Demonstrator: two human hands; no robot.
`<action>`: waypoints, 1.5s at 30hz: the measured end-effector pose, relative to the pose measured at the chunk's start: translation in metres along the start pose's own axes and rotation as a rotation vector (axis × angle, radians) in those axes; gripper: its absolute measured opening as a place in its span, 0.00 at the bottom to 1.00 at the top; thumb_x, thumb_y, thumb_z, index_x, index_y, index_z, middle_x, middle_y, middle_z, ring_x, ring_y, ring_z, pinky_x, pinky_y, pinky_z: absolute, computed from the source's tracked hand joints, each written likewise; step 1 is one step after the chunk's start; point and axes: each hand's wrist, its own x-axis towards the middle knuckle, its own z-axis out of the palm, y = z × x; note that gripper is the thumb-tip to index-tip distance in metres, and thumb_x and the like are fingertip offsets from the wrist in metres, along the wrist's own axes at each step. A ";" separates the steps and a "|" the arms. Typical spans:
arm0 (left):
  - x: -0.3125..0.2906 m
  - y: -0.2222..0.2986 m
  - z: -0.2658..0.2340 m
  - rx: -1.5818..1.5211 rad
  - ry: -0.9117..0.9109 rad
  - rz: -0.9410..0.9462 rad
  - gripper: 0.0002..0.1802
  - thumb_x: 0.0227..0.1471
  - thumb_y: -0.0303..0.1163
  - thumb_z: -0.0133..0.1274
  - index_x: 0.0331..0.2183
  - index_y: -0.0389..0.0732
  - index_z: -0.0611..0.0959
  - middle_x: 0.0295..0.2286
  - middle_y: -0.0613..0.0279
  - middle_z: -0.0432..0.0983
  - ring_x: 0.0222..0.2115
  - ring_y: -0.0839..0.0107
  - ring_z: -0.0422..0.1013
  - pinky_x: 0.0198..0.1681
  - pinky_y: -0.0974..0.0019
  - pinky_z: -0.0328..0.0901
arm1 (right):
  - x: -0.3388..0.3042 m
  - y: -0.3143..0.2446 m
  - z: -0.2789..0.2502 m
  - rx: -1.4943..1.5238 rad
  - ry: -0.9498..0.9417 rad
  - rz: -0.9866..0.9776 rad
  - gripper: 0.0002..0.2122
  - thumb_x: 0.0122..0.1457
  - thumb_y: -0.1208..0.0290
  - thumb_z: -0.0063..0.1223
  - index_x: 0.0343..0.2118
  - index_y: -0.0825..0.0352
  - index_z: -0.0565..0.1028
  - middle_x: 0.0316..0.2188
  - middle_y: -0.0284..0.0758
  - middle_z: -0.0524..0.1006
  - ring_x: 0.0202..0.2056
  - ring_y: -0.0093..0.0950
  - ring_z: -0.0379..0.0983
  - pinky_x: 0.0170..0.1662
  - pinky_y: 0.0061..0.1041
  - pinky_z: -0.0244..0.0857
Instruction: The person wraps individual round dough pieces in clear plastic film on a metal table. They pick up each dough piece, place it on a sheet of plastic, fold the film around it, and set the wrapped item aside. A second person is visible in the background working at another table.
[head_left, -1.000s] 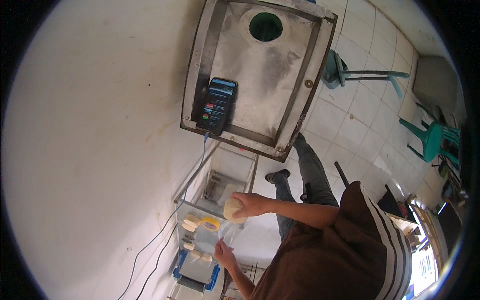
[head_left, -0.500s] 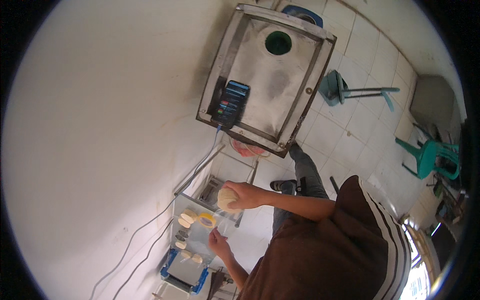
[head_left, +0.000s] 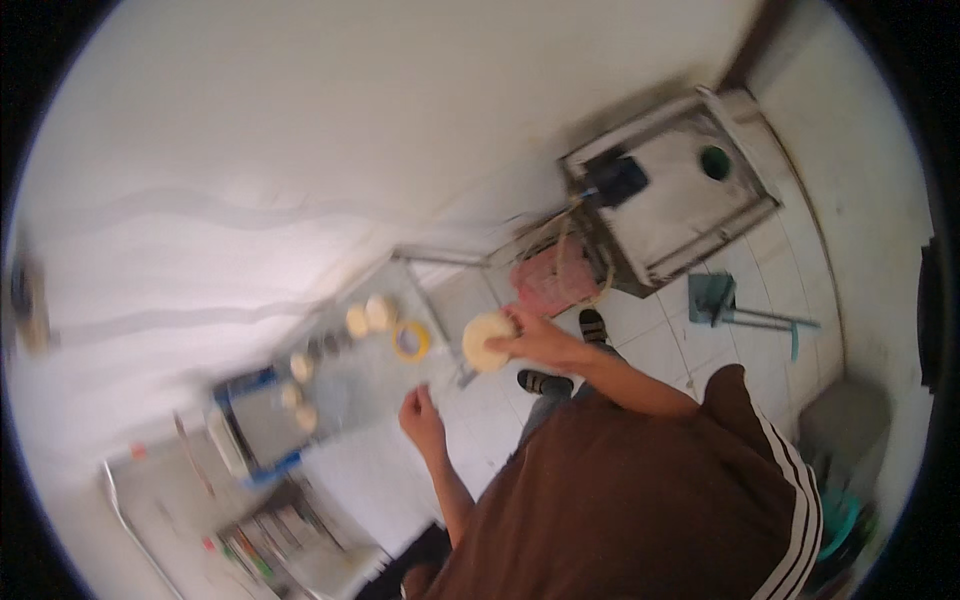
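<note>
My right hand (head_left: 545,345) grips a thick, round, cream-coloured piece (head_left: 487,342) by its edge, above the floor beside a glass-topped table (head_left: 370,372). Whether the piece is a roll or something else, I cannot tell. My left hand (head_left: 424,422) hovers near the table's edge with its fingers curled together; anything in them is too small to make out. Closest to it on the glass lies a yellow ring (head_left: 425,346), like a roll of tape. Several smaller cream pieces (head_left: 381,313) and some dark round ones (head_left: 331,343) lie farther along the tabletop.
At the far right stands a metal-framed stand (head_left: 665,215) with a dark phone (head_left: 616,181) and a green round hole (head_left: 714,162). A pink bag (head_left: 555,278) sits below it. A green-grey stool (head_left: 711,298) is on the tiled floor. Blue-edged equipment (head_left: 262,430) and shelved items (head_left: 275,540) are at left.
My view has swung left, so the stand moved right and more of the left side shows. The right hand keeps the cream piece, and its flat face shows more. The left hand stays curled.
</note>
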 end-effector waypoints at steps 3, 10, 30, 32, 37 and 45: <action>-0.005 -0.005 -0.017 0.006 0.098 0.030 0.14 0.62 0.34 0.56 0.34 0.30 0.85 0.18 0.60 0.72 0.20 0.76 0.63 0.26 0.66 0.61 | -0.012 -0.006 0.028 -0.177 -0.036 -0.088 0.27 0.59 0.69 0.68 0.57 0.70 0.67 0.50 0.39 0.75 0.50 0.27 0.74 0.51 0.28 0.73; -0.011 -0.008 -0.057 -0.121 0.211 0.069 0.14 0.61 0.35 0.56 0.36 0.31 0.86 0.26 0.47 0.81 0.26 0.59 0.77 0.33 0.60 0.69 | -0.026 -0.022 0.132 -0.305 -0.192 -0.451 0.26 0.57 0.76 0.67 0.56 0.69 0.65 0.50 0.40 0.74 0.52 0.27 0.74 0.53 0.27 0.73; -0.007 -0.048 -0.135 -0.753 -0.195 -0.071 0.17 0.65 0.39 0.54 0.42 0.34 0.87 0.30 0.67 0.81 0.29 0.79 0.72 0.35 0.72 0.68 | -0.015 0.009 0.207 -1.105 -0.604 -1.017 0.30 0.48 0.80 0.68 0.57 0.65 0.70 0.55 0.44 0.77 0.52 0.37 0.77 0.49 0.30 0.72; -0.008 -0.050 -0.136 -0.748 -0.195 -0.035 0.17 0.65 0.38 0.54 0.42 0.34 0.87 0.29 0.67 0.81 0.29 0.79 0.71 0.35 0.72 0.68 | -0.020 0.006 0.209 -1.122 -0.581 -0.759 0.29 0.52 0.78 0.66 0.58 0.66 0.69 0.55 0.45 0.76 0.53 0.42 0.76 0.52 0.34 0.71; -0.013 -0.063 -0.130 -0.562 -0.117 0.039 0.17 0.64 0.33 0.52 0.48 0.32 0.83 0.29 0.65 0.79 0.29 0.77 0.71 0.35 0.71 0.68 | -0.022 0.004 0.218 -1.126 -0.431 -0.432 0.25 0.58 0.70 0.64 0.57 0.69 0.69 0.50 0.47 0.78 0.50 0.46 0.78 0.51 0.38 0.71; -0.029 -0.071 -0.124 -0.558 -0.091 0.008 0.19 0.61 0.29 0.50 0.50 0.30 0.81 0.29 0.58 0.77 0.30 0.70 0.73 0.37 0.66 0.69 | -0.020 0.018 0.225 -1.227 -0.352 -0.487 0.25 0.57 0.68 0.64 0.56 0.67 0.70 0.49 0.47 0.79 0.49 0.47 0.77 0.52 0.39 0.70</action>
